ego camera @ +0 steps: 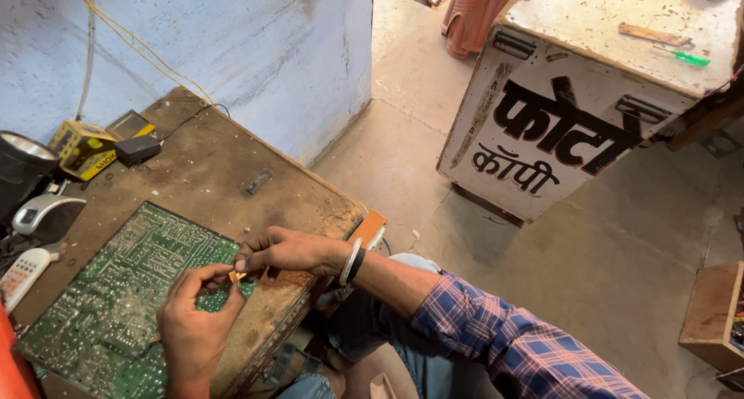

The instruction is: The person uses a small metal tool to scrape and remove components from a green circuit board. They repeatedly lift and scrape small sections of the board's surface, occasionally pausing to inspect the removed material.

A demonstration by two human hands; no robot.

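Both hands meet over the near edge of the worn wooden tabletop [209,174], pinching one small orange-brown part [237,276] between them. The left hand [194,321] has its grip closed on the part from below; the right hand [287,250] pinches it from above, likely to steady it. It hangs just over the green circuit board [116,290], solder side up.

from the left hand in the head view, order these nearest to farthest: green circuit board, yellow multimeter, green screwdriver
From the left hand:
1. Green circuit board, directly beneath it.
2. Yellow multimeter, at the bench's far-left corner.
3. Green-handled screwdriver, on the white cabinet, upper right.
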